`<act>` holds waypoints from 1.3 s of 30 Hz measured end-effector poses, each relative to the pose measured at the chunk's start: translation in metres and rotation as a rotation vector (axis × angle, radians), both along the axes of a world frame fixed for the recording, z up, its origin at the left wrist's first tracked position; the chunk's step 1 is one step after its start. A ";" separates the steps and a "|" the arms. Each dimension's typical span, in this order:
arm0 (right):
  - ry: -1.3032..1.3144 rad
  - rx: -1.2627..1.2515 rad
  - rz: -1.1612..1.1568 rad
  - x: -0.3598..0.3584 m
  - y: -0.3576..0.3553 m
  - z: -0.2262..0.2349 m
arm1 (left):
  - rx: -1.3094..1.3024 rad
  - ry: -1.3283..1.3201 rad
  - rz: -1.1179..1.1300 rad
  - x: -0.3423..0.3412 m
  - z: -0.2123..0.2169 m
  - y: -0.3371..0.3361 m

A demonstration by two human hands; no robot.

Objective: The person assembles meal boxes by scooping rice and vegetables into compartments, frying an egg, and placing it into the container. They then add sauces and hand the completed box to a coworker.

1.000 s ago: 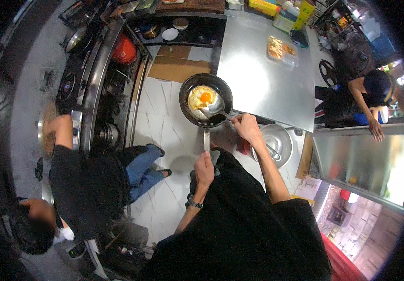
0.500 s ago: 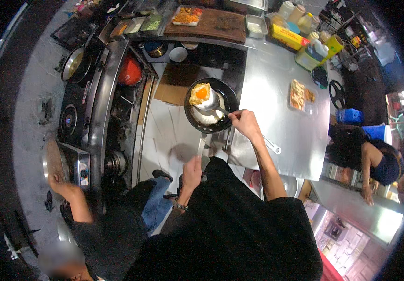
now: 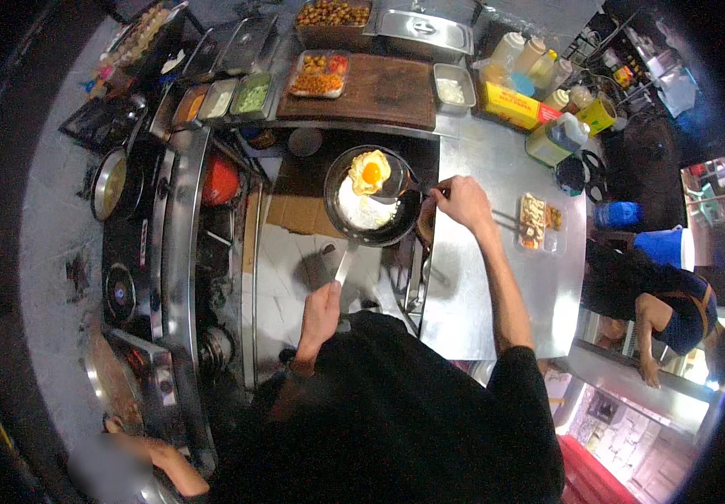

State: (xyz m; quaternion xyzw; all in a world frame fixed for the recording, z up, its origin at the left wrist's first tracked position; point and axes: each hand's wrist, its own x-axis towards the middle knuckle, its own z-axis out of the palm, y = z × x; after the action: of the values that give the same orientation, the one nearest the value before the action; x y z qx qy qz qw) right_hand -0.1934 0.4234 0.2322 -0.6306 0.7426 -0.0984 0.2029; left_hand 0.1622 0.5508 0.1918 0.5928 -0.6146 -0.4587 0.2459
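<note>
My left hand is closed around the pale metal handle of a black frying pan, held above the floor beside the counter. A fried egg with an orange yolk lies in the far part of the pan. Nearer me in the pan is a bright white patch, egg white or glare; I cannot tell which. My right hand reaches in over the pan's right side, fingers pinched on the handle of a metal spoon. Its bowl is in the pan beside the egg, partly hidden.
A steel counter at right bears a clear tray of food and several bottles. Beyond the pan, a wooden board carries a tub of chopped vegetables. Burners line the left. Co-workers are at lower left and far right.
The view has shifted, bringing more of the back counter in. The egg no longer appears raised on the spoon's bowl; it lies toward the pan's far side. My hands are farther apart.
</note>
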 end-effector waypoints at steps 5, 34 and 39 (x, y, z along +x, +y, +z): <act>0.351 -0.164 0.130 0.005 -0.086 0.091 | -0.067 0.113 -0.076 -0.014 0.037 -0.115; 0.016 -0.581 0.453 0.061 -0.324 0.021 | 0.146 0.191 0.332 0.034 -0.027 -0.249; 0.074 -0.657 0.973 0.131 -0.389 0.023 | 0.355 0.282 0.436 0.066 -0.033 -0.209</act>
State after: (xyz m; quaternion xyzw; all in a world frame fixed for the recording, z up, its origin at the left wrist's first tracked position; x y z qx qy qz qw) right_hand -0.0624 0.0347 0.2555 -0.9317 0.3051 -0.1968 -0.0073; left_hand 0.2279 0.3422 0.1585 0.6749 -0.3433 -0.5730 0.3137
